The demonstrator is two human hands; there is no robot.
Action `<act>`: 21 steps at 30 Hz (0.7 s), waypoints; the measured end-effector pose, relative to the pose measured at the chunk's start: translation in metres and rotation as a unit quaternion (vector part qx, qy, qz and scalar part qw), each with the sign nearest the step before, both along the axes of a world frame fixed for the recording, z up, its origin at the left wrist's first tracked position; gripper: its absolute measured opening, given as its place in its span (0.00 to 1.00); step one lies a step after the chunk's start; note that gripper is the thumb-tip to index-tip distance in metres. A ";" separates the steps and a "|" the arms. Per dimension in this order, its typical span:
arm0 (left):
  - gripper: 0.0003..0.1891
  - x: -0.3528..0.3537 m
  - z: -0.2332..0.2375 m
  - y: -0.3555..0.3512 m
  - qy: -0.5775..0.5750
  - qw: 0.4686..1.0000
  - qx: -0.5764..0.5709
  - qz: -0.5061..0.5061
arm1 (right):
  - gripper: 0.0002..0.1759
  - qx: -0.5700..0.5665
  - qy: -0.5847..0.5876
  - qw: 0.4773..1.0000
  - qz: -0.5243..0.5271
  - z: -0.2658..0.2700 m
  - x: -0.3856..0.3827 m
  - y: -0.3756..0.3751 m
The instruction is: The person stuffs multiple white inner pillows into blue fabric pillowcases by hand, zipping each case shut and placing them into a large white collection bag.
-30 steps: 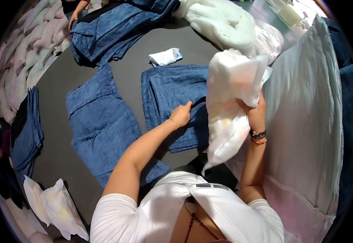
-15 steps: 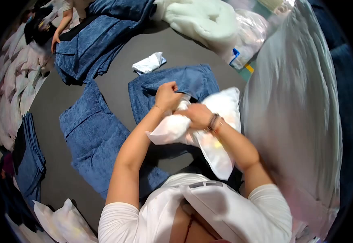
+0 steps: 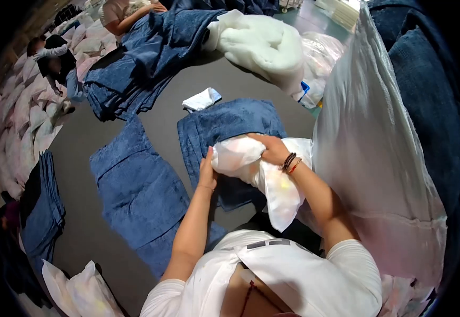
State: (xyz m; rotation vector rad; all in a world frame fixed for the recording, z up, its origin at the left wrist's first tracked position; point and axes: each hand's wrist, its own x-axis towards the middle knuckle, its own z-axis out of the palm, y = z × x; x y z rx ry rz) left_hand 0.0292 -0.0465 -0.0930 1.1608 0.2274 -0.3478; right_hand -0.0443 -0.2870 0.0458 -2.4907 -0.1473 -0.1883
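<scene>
A person in a white top bends a soft white bundle (image 3: 239, 157) between two bare hands at a round-edged grey table (image 3: 82, 227); the left hand (image 3: 207, 171) grasps its left end, thumb uppermost, while the right hand (image 3: 273, 150) clasps it from above near the middle, the undersides of both grips hidden from view; the bundle lies over a folded blue cloth (image 3: 230, 115), its loose tail (image 3: 284, 203) hanging toward the wearer, and whether it presses on the fabric cannot be told.

The thin-looking wrapping could tear or slip if the two hands pull against each other; the loose tail, held by neither hand, could catch on clothing or the table edge; the blue cloth, which neither hand visibly pins down, could slide or crease if the bundle drags across it; a small white packet (image 3: 202, 99), just beyond the cloth's far edge, could be pushed away by such a shift; a second blue piece (image 3: 137, 182), by the left forearm, could rumple under a wide elbow; a tall pale sack (image 3: 378, 174) crowds the right arm and might check its swing.
</scene>
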 end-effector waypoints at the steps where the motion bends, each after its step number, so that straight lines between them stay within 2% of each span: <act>1: 0.32 -0.014 0.012 -0.001 0.061 0.994 -0.084 -0.033 | 0.36 0.014 0.003 1.000 0.016 0.002 -0.002 0.000; 2: 0.26 -0.031 0.022 -0.008 0.013 0.997 -0.072 0.029 | 0.35 0.011 0.016 1.000 -0.005 0.010 -0.006 0.000; 4: 0.23 -0.065 0.041 0.000 -0.051 0.996 0.068 0.024 | 0.34 0.046 0.046 0.995 -0.071 0.014 -0.013 0.002; 6: 0.22 -0.107 0.113 0.005 -0.125 0.991 0.047 -0.027 | 0.33 -0.025 -0.037 0.992 -0.121 0.000 -0.020 0.006; 7: 0.21 -0.112 0.108 0.007 -0.129 0.986 0.105 -0.034 | 0.32 -0.034 -0.048 0.991 -0.124 -0.006 -0.023 0.016; 8: 0.21 -0.111 0.102 0.012 -0.122 0.987 0.107 -0.021 | 0.32 -0.041 -0.057 0.990 -0.124 -0.016 -0.027 0.030; 9: 0.22 -0.101 0.096 0.016 -0.095 0.986 0.136 -0.003 | 0.32 -0.110 0.008 0.983 -0.146 -0.010 -0.032 0.052; 10: 0.25 -0.090 0.088 0.020 -0.068 0.984 0.166 0.012 | 0.32 -0.140 -0.093 0.979 -0.111 0.005 -0.037 0.074; 11: 0.25 -0.083 0.075 0.019 -0.090 0.985 0.138 0.054 | 0.37 -0.135 -0.142 0.980 -0.032 0.027 -0.044 0.090; 12: 0.24 -0.080 0.087 0.021 -0.109 0.986 0.108 0.060 | 0.42 -0.129 -0.192 0.972 0.042 0.038 -0.049 0.101; 14: 0.21 -0.070 0.086 0.029 -0.150 0.979 0.128 0.048 | 0.40 -0.103 -0.113 0.972 0.177 0.015 -0.064 0.110; 15: 0.19 -0.071 0.094 0.034 -0.213 0.955 0.200 0.043 | 0.36 -0.142 0.016 0.972 0.188 -0.010 -0.069 0.109; 16: 0.20 -0.079 0.107 0.037 -0.249 0.930 0.271 0.007 | 0.25 -0.305 0.187 0.902 0.241 -0.004 -0.066 0.116; 17: 0.21 -0.088 0.110 0.038 -0.272 0.914 0.301 -0.017 | 0.26 -0.355 0.251 0.866 0.248 -0.012 -0.052 0.126; 18: 0.21 -0.101 0.111 0.038 -0.291 0.896 0.332 -0.044 | 0.26 -0.359 0.248 0.874 0.216 -0.022 -0.030 0.134; 19: 0.22 -0.117 0.117 0.036 -0.277 0.906 0.306 -0.098 | 0.27 -0.351 0.230 0.890 0.179 -0.028 0.000 0.141; 20: 0.23 -0.135 0.107 0.029 -0.324 0.902 0.268 -0.097 | 0.27 -0.344 0.207 0.905 0.140 -0.033 0.035 0.147; 21: 0.22 -0.134 0.120 0.033 -0.265 0.913 0.291 -0.106 | 0.28 -0.338 0.190 0.915 0.108 -0.036 0.060 0.147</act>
